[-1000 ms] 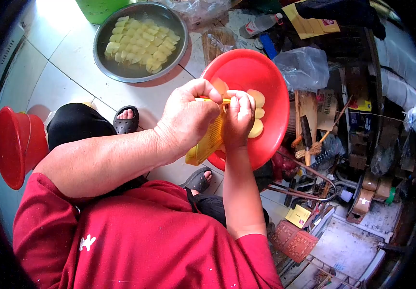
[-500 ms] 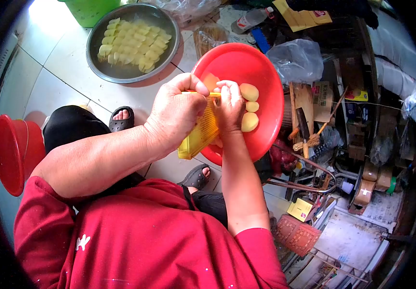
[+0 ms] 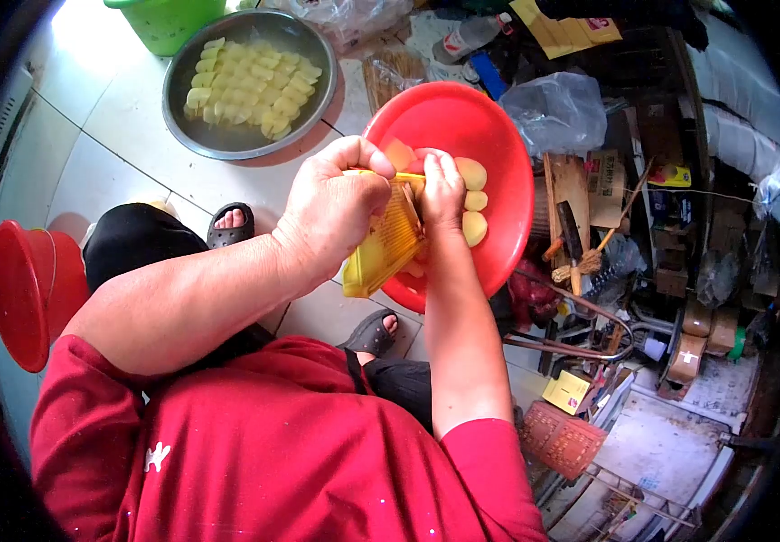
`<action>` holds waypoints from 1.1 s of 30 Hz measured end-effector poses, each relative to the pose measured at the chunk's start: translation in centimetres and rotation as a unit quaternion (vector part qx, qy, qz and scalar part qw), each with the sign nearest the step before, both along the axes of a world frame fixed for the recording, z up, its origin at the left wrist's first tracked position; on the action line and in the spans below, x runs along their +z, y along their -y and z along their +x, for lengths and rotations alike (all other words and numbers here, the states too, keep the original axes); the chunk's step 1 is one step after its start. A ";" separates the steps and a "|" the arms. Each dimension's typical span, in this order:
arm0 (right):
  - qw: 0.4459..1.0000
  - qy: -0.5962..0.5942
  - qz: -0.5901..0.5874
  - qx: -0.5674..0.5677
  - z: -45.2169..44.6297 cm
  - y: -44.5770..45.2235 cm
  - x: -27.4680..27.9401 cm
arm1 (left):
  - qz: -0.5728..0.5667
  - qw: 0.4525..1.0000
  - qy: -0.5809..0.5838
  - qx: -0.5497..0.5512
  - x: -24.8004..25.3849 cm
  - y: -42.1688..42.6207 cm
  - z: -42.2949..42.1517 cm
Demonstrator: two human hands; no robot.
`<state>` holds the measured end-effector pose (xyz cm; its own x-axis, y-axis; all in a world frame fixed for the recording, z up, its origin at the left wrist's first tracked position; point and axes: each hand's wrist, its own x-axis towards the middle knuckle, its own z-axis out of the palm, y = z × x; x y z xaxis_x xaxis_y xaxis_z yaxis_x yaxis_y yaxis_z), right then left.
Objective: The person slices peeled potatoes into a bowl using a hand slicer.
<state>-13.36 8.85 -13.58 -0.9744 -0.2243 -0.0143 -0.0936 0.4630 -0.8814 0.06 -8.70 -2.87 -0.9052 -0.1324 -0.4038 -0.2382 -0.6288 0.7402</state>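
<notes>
My left hand (image 3: 336, 199) is closed round the top end of a yellow ribbed plastic tool (image 3: 381, 248), which hangs tilted over the near left side of a red basin (image 3: 507, 181). At the tool's right edge, my right hand (image 3: 441, 191) has its fingers bent down over the basin; what they hold, if anything, is hidden. Several peeled, pale yellow potato-like pieces (image 3: 471, 173) lie in the basin, right of my right hand. More pieces are partly hidden behind the hands and the tool.
A metal basin (image 3: 173, 108) with many pale slices on sticks stands at the upper left, beside a green bucket (image 3: 159, 25). A red bucket (image 3: 21, 298) is at far left. Tools, boxes and a plastic bag (image 3: 557, 110) crowd the right.
Over the last second the whole view has shifted slightly. My right hand has moved at the tool's edge and its fingers now reach lower behind it. My left hand keeps its grip.
</notes>
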 end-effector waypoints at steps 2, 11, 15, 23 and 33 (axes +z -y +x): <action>0.993 0.044 -0.109 -0.031 -0.4 -0.8 -0.4 | 0.009 1.000 0.002 0.008 -0.3 0.0 -0.2; 0.947 0.095 -0.227 -0.207 3.1 -5.1 1.3 | -0.002 0.998 0.050 0.026 0.3 0.5 -1.1; 0.972 0.017 -0.091 -0.217 6.8 -6.6 1.5 | 0.106 0.991 0.020 0.078 0.1 1.6 -2.6; 0.981 0.069 0.127 -0.126 9.8 -8.3 1.7 | 0.142 0.984 -0.003 0.110 0.8 2.7 -4.4; 0.951 -0.119 0.283 0.048 4.3 -4.4 0.6 | 0.199 0.967 0.003 0.157 1.8 3.5 -4.3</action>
<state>-9.03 13.23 -12.97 -0.9409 -0.3335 0.0592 -0.3241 0.8359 -0.4430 -4.23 -12.19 -1.02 -0.8425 -0.2339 -0.4853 0.0075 -0.9059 0.4235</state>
